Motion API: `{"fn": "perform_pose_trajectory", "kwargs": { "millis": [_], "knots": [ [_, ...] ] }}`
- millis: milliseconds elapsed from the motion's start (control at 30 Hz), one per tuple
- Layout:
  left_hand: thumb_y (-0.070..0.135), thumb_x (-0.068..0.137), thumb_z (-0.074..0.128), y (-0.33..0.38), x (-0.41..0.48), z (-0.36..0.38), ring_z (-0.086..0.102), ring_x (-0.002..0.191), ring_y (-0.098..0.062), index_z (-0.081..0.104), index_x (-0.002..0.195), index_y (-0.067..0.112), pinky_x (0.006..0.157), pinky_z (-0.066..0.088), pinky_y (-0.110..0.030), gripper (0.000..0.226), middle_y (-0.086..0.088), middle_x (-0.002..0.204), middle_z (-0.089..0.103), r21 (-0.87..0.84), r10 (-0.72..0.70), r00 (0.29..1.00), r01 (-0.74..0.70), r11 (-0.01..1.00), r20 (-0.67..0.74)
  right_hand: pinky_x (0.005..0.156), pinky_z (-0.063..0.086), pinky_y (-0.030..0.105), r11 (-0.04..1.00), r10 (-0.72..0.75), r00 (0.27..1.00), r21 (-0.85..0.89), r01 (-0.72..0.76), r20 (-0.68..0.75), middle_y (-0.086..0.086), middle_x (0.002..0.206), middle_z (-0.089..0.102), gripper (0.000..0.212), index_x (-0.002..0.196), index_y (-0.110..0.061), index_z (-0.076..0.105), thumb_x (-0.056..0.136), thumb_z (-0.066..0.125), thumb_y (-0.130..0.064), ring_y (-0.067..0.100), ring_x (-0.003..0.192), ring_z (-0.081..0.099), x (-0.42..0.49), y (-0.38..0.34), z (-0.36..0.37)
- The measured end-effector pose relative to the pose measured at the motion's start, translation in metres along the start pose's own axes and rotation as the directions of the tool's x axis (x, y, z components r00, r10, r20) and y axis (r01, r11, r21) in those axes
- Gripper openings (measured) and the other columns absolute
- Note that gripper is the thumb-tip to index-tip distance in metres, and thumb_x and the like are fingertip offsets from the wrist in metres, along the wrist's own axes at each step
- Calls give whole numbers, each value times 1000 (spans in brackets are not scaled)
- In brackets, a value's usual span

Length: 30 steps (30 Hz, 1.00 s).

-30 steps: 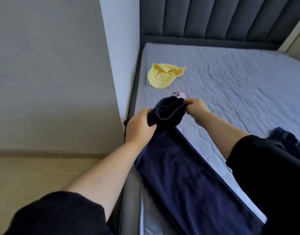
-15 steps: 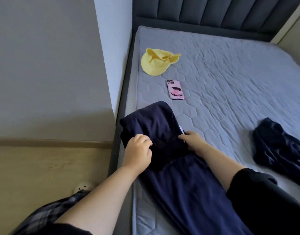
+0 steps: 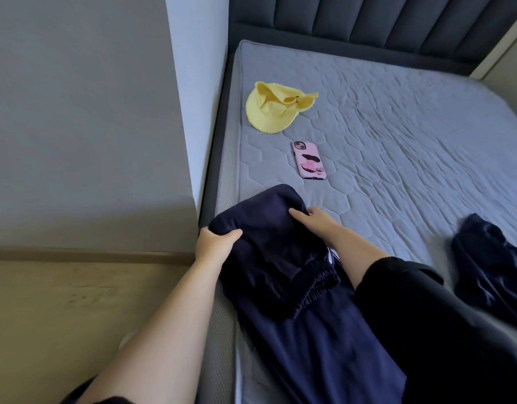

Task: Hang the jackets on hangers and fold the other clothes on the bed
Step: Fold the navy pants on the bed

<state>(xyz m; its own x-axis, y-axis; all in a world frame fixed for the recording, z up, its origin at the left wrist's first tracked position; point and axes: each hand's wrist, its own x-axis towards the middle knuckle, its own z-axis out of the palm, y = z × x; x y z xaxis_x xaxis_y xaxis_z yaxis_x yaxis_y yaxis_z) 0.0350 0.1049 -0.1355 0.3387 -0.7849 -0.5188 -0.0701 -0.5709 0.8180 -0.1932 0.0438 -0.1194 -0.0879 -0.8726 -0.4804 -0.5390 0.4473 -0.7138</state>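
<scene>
Navy trousers are lying lengthwise along the mattress's left edge, fold pointing toward the headboard | left hand gripping the fold's left corner, right hand pinching its right side | open quilting lying rightward.

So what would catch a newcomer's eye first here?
The navy trousers, folded over at the near left edge of the grey mattress, with the left hand and right hand gripping the fold. Beyond them lie a bright yellow hat and a pink-cased phone, and a second dark garment sits crumpled to the right.
</scene>
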Motion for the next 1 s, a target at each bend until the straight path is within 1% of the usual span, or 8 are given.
{"fn": "perform_pose_trajectory", "kwargs": {
  "millis": [100, 233, 467, 600, 700, 767, 867, 1000],
  "knots": [
    [30, 70, 83, -5, 7, -13, 61, 85, -21, 60, 106, 8, 69, 46, -28, 48, -4, 99, 64, -18, -97, 991, 99, 995, 94, 78, 56, 33, 988, 83, 990, 123, -97, 117, 7, 100, 71, 49, 105, -8, 65, 77, 75, -47, 21, 90, 69, 7, -5, -7],
    [20, 69, 84, 1, 11, -24, 61, 77, -15, 61, 87, 12, 64, 46, -25, 30, -2, 90, 66, -56, -34, 993, 40, 998, 115, 82, 56, 38, 959, 144, 964, 209, -192, 224, 14, 102, 72, 36, 112, 1, 64, 82, 73, -16, 26, 92, 69, 8, -18, -14],
    [20, 71, 81, 57, -3, -30, 66, 92, -28, 66, 98, 8, 84, 54, -41, 33, -10, 97, 70, -64, 308, 931, -326, 943, -198, 94, 51, 45, 962, -132, 990, 234, 139, -45, 20, 109, 65, 31, 117, 6, 60, 89, 64, -6, 31, 95, 63, -3, -79, -18],
    [30, 72, 78, 96, -22, -46, 64, 87, -26, 60, 92, 15, 76, 49, -33, 31, -5, 95, 68, 52, 514, 762, -540, 840, -394, 84, 53, 40, 883, -312, 940, 322, 340, -137, 15, 93, 67, 10, 92, -4, 67, 85, 63, 3, 26, 82, 64, -17, -128, -34],
    [27, 72, 78, 99, -44, -46, 59, 83, -21, 56, 89, 15, 70, 41, -25, 30, -3, 91, 64, 109, 652, 644, -673, 732, -400, 83, 51, 36, 856, -349, 925, 351, 379, -147, 8, 88, 64, 24, 95, -5, 66, 84, 56, 13, 23, 83, 61, -28, -135, -45],
    [18, 71, 79, 86, -62, -37, 55, 82, -19, 55, 91, 10, 69, 35, -18, 32, -6, 91, 60, 169, 760, 562, -756, 632, -326, 87, 46, 38, 883, -324, 938, 318, 346, -121, 6, 92, 61, 32, 107, -5, 62, 84, 53, 15, 21, 90, 57, -35, -119, -53],
    [7, 70, 78, 55, -88, -20, 56, 83, -28, 55, 86, 0, 70, 39, -26, 29, -15, 87, 58, 294, 899, 412, -850, 437, -146, 89, 37, 36, 936, -232, 971, 259, 238, -55, 1, 95, 60, 33, 105, -17, 58, 87, 53, 10, 17, 93, 53, -50, -78, -65],
    [19, 71, 64, 18, -118, -6, 55, 85, -31, 59, 85, -2, 73, 46, -40, 26, -16, 89, 59, 381, 962, 147, -923, 50, 230, 77, 50, 30, 917, -145, 989, 369, 149, -39, -1, 85, 59, 30, 85, -20, 58, 96, 41, 2, 15, 81, 58, -72, -22, -80]
  ]
}}
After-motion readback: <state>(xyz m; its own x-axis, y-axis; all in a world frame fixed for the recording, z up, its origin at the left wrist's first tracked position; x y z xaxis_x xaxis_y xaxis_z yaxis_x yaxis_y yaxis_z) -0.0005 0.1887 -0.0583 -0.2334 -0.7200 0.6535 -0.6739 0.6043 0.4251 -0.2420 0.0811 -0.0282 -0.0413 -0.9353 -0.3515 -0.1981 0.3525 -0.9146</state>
